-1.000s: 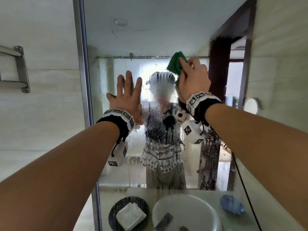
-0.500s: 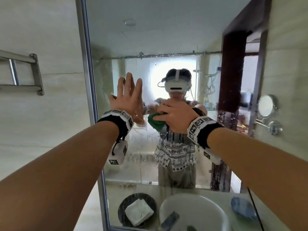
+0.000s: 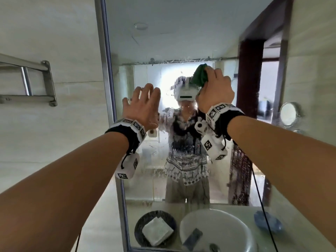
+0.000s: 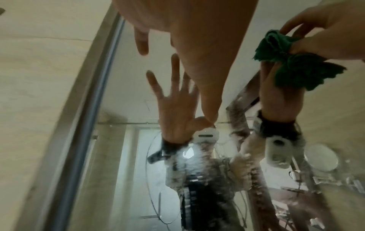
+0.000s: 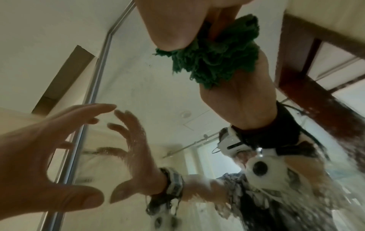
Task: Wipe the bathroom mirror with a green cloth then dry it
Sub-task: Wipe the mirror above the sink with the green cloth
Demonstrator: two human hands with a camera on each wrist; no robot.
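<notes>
The bathroom mirror [image 3: 181, 33] fills the wall ahead, its lower half streaked with water drops. My right hand [image 3: 214, 90] grips a bunched green cloth [image 3: 200, 75] and presses it against the glass high up, right of centre. The cloth [image 5: 215, 62] meets its own reflection in the right wrist view, and it shows again [image 4: 276, 45] at the top right of the left wrist view. My left hand [image 3: 143, 104] lies flat on the glass with fingers spread, left of the cloth and lower. Its thumb tip [image 4: 211, 115] touches the mirror.
The mirror's metal frame [image 3: 107, 88] runs down the left side, with a chrome towel rack [image 3: 36, 82] on the tiled wall beyond it. Reflected below are a white basin [image 3: 218, 231], a dark dish with a white square [image 3: 156, 230] and a blue dish [image 3: 267, 222].
My right hand swept the green cloth down to chest height beside the left hand, then back up to the upper part of the glass. The left hand stayed flat on the mirror.
</notes>
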